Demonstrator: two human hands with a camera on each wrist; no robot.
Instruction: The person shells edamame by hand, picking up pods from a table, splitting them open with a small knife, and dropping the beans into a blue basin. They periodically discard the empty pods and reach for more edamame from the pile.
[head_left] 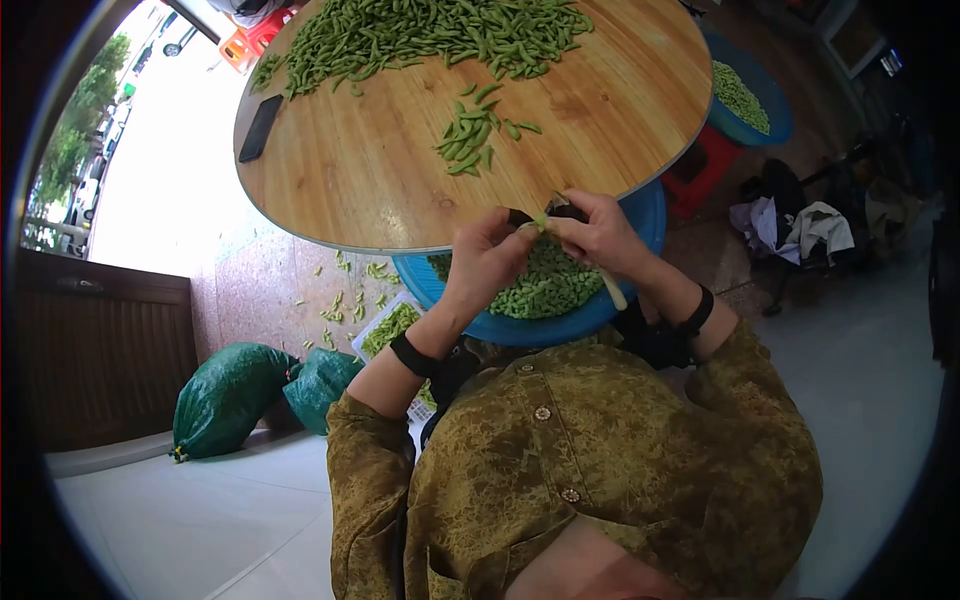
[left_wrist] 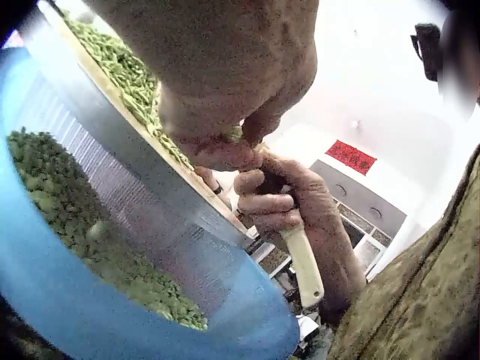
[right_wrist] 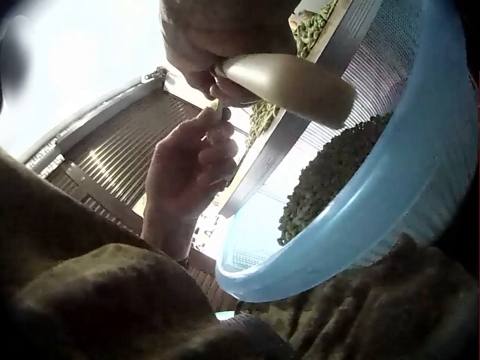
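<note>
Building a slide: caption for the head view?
Left hand pinches a green pod while right hand grips a pale handle above a blue basket.

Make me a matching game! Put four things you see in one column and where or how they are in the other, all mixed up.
Things
1. smooth, pale tool handle
2. big heap of slim green pods
3. bulging dark green sacks
4. round blue plastic basin by the lap

Where or how
A. down on the tiled floor
B. in the grip of the bare right hand
C. holding small shelled green beans
D. on the round wooden table

Pairs: 1-B, 2-D, 3-A, 4-C
</note>
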